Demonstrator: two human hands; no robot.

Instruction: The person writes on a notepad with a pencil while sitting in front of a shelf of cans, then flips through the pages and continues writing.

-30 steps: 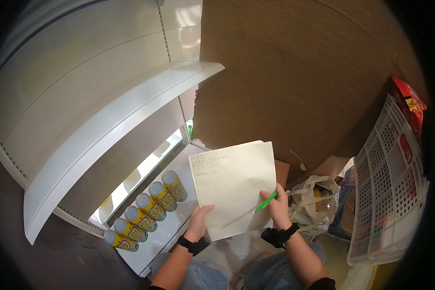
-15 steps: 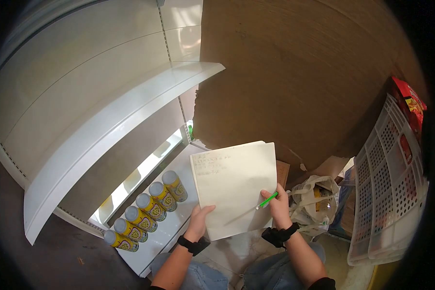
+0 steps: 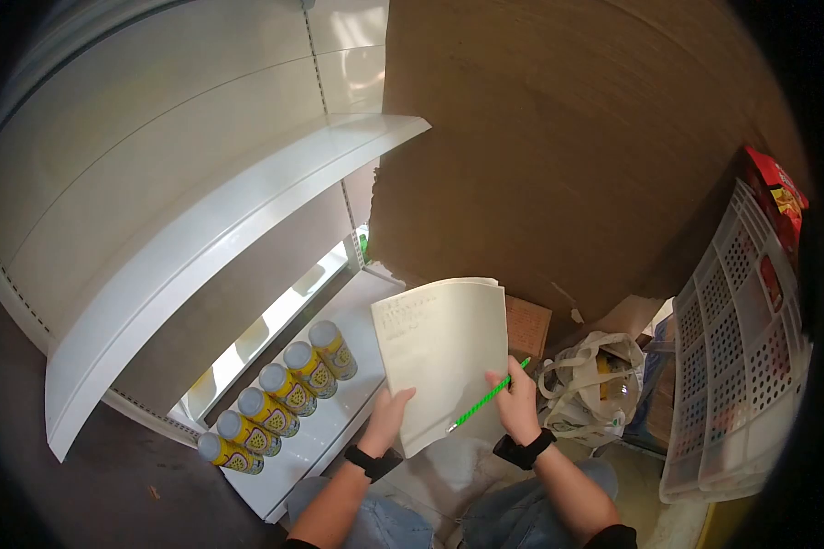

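Note:
My left hand [image 3: 389,423] grips the lower left edge of a cream paper notebook [image 3: 449,357], thumb on top of the page. Faint handwriting shows near the page's upper left. My right hand [image 3: 519,403] holds a green striped pencil [image 3: 488,397] slanting across the page, and its fingers also meet the notebook's right edge. The pages bow slightly between my hands. Left of the notebook, several yellow cans with grey tops [image 3: 288,392] stand in a row on the low white shelf [image 3: 343,416].
An upper white shelf [image 3: 220,220] juts out at left. A big brown cardboard sheet [image 3: 558,156] stands behind the notebook. On the right are a cloth bag [image 3: 572,389], white perforated baskets [image 3: 732,357] and a red packet [image 3: 776,197]. A small cardboard box [image 3: 527,325] sits behind the notebook.
The notebook has tilted and bowed, its right edge shifting left. My right hand has moved slightly left and down, and the pencil has turned so more of its length shows.

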